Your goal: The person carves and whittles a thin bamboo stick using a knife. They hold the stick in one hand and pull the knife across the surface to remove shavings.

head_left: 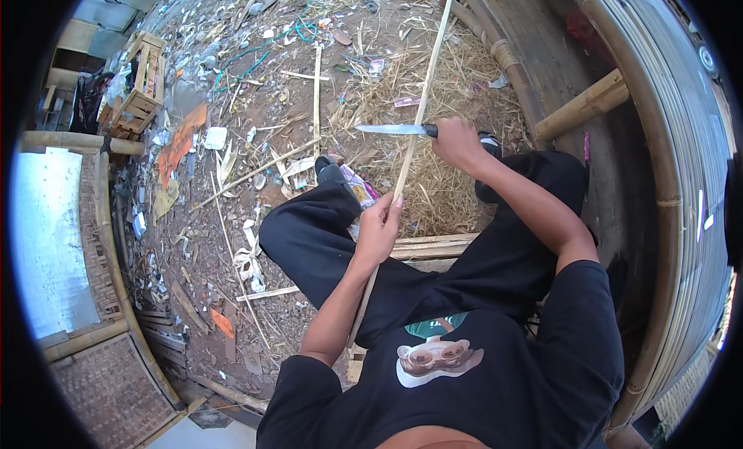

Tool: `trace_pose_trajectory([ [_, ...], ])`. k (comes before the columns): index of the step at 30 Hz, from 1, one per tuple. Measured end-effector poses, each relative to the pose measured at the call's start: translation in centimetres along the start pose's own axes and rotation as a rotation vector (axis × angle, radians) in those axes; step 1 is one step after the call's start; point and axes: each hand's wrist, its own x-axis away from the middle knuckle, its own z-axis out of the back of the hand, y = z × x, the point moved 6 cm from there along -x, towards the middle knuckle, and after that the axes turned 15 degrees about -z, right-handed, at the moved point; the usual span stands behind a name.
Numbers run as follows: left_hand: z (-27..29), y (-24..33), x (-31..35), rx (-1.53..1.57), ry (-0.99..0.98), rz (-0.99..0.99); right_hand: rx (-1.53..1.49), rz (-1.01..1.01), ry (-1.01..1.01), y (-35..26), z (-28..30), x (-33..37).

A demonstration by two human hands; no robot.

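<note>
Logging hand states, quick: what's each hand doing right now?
Left hand: closed, holding the strip.
Right hand: closed around the handle of the knife.

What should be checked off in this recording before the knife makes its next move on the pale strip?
1. Right hand closed on the handle of the knife: ok.
2. Left hand gripping the pale strip: ok.
3. Left fingers clear of the blade: ok; they sit nearer the body, with bare strip between.
4. Blade touching the strip: cannot tell; it crosses it in this view.
5. Sharp edge facing away from the person: cannot tell.
6. Strip's far end in view: not ok; it runs out past the top edge.
</note>
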Motion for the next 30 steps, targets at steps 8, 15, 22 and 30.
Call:
trace_pose_trajectory([
  [8,-0.6,-1.8,0.3,0.198,0.013,0.044,0.017,-0.128,0.281,3.8,1.2,-3.9],
  [15,-0.3,-1.4,0.5,0.114,0.015,0.029,0.039,0.015,0.058,0.0,-1.3,-1.3],
  [22,-0.9,-2.4,0.5,0.124,-0.048,-0.011,0.071,-0.148,0.231,3.1,-1.4,-4.0],
  [30,-1.5,-2.4,0.6,0.238,-0.104,0.132,0.105,-0.033,0.157,5.1,-0.4,-6.0],
])
